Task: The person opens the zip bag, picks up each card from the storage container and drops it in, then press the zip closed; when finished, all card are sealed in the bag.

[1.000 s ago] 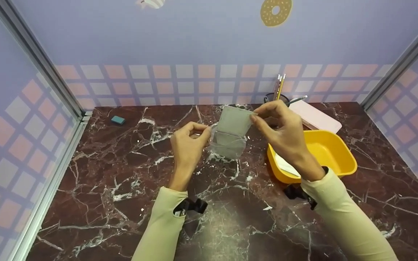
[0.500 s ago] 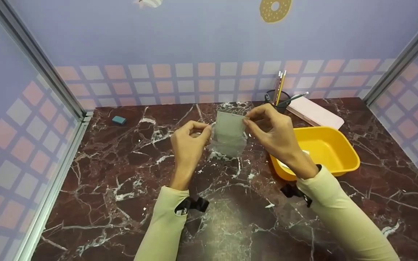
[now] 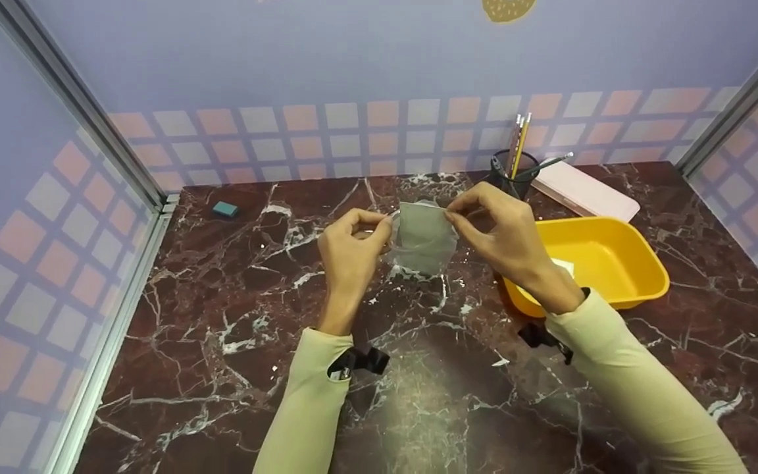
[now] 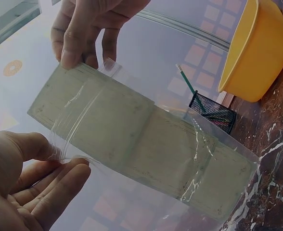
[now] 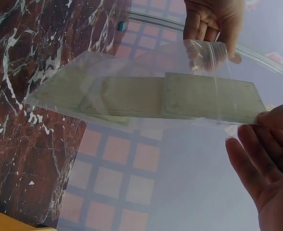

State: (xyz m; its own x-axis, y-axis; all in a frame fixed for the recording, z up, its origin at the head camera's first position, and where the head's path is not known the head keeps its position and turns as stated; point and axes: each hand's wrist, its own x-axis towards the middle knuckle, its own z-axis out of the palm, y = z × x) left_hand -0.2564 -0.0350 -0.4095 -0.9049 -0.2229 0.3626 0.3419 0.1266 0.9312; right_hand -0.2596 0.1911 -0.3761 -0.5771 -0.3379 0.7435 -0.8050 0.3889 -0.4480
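A clear zip bag (image 5: 141, 62) hangs above the table, with flat grey-green square plates overlapping inside it. My left hand (image 3: 354, 247) pinches the bag at its open end between thumb and fingers. The upper plate (image 3: 422, 227) is mostly inside the bag, with one end sticking out past the zip strip. My right hand (image 3: 507, 240) pinches that plate by the corner of its protruding end. In the left wrist view, the other plates (image 4: 228, 178) lie toward the bag's bottom.
A yellow basin (image 3: 616, 260) with something white inside stands under and beside my right forearm. Behind it are a pink case (image 3: 586, 187) and a black mesh cup (image 3: 514, 174) holding pencils. A small teal block (image 3: 225, 209) lies back left on the marbled table (image 3: 221, 395).
My right hand has moved slightly left and lowered the plate deeper into the bag, and the plate now hangs straighter. My left hand keeps its pinch on the bag. The head view has shifted slightly.
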